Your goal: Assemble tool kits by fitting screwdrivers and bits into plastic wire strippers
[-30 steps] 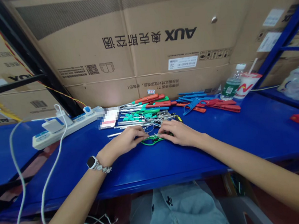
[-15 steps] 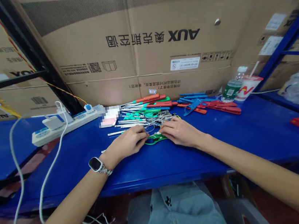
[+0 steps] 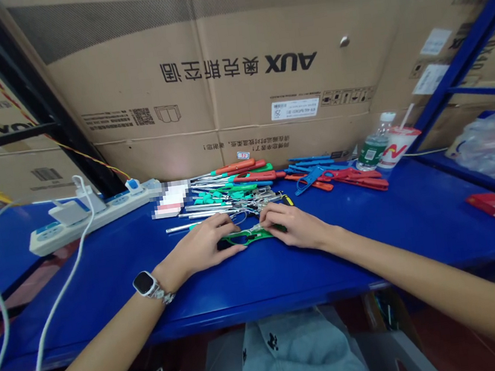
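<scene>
A green plastic lighter-handle shell (image 3: 251, 238) lies on the blue tabletop between my hands. My left hand (image 3: 212, 242) straddles the shell's left end, fingers at its far edge and thumb along its near edge. Over the right part of the shell, my right hand (image 3: 296, 225) is closed in a pinch on a small whitish part (image 3: 257, 228), whose details are too small to make out. A thin wire (image 3: 240, 217) loops up behind the shell. Just beyond my fingers is a pile of metal lighter tubes with teal ends (image 3: 212, 197).
Red and orange long lighters (image 3: 238, 166) lie at the back, with blue and red handle shells (image 3: 356, 178) to the right. A water bottle (image 3: 373, 147) and a paper cup (image 3: 397, 147) stand there. At left is a power strip (image 3: 45, 239); behind rises a cardboard box (image 3: 230, 23).
My left thumb and fingers have spread apart around the green shell. My right hand remains pinched over it. The whole view has shifted slightly.
</scene>
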`<state>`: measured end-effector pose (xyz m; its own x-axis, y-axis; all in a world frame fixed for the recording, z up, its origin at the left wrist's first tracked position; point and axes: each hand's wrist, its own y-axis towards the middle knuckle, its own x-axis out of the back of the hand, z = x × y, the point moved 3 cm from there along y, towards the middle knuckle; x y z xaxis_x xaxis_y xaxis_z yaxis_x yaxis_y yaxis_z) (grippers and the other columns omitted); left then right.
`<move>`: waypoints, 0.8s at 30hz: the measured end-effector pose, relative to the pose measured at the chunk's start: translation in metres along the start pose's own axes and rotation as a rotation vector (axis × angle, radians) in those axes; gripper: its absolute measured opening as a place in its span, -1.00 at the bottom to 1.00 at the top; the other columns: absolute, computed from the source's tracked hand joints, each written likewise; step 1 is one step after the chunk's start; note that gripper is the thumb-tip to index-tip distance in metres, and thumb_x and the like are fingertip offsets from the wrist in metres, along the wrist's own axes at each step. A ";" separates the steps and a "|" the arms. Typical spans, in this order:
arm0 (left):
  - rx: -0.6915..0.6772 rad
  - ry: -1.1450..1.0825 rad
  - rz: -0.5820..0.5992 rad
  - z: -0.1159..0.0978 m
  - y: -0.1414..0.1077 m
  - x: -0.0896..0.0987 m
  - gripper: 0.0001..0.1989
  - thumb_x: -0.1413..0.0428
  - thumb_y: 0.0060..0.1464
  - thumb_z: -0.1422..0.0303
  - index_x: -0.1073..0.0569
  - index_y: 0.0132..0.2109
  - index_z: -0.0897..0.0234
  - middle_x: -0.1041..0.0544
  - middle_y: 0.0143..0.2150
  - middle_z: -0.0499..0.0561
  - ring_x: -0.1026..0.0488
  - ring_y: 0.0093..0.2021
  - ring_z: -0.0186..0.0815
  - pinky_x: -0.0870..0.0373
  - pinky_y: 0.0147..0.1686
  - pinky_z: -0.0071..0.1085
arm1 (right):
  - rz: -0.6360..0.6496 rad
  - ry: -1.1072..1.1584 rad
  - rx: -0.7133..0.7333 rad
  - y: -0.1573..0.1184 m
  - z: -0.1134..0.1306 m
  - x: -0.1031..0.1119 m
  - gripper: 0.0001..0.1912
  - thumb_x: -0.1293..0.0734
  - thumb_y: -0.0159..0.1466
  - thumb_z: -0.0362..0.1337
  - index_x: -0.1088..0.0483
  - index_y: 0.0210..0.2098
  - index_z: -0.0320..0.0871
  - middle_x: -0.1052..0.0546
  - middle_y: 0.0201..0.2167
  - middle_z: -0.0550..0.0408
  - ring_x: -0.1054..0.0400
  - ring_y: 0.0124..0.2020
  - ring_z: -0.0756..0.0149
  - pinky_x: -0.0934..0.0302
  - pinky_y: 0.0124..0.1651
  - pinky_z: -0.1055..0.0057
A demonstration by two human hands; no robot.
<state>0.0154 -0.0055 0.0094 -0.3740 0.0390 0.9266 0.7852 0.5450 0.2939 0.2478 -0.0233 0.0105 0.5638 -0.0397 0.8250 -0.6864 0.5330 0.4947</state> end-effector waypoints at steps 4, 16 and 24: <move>0.078 -0.066 0.004 0.000 -0.001 0.001 -0.64 -0.14 0.28 0.06 -0.53 0.01 0.24 -0.50 -0.07 0.11 -0.48 -0.04 -0.11 -0.46 0.00 -0.12 | 0.006 0.062 -0.087 0.001 0.003 -0.001 -0.90 -0.27 0.36 -0.43 -0.37 -0.18 -0.13 -0.50 -0.15 -0.03 -0.42 -0.11 0.23 -0.35 -0.03 0.27; 0.195 -0.062 -0.045 -0.004 0.005 -0.005 -0.57 -0.14 0.23 -0.05 -0.50 -0.09 0.24 -0.52 -0.07 0.12 -0.47 -0.07 -0.07 -0.42 -0.05 -0.10 | 0.139 -0.049 -0.276 0.011 0.000 0.005 -0.89 -0.40 0.37 -0.24 -0.53 -0.20 -0.15 -0.57 -0.17 0.01 -0.45 -0.13 0.19 -0.23 -0.08 0.27; 0.137 -0.006 -0.042 -0.008 0.005 -0.006 -0.65 -0.15 0.27 0.02 -0.50 -0.06 0.21 -0.51 -0.05 0.09 -0.45 -0.01 -0.08 -0.39 -0.01 -0.13 | 0.130 -0.153 -0.085 0.011 -0.004 0.007 -0.85 -0.38 0.41 -0.23 -0.53 -0.13 -0.17 -0.60 -0.15 -0.03 -0.46 -0.09 0.14 -0.20 -0.01 0.17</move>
<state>0.0253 -0.0096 0.0070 -0.4080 0.0186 0.9128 0.6941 0.6558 0.2969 0.2454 -0.0145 0.0207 0.3923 -0.0901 0.9154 -0.7042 0.6108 0.3619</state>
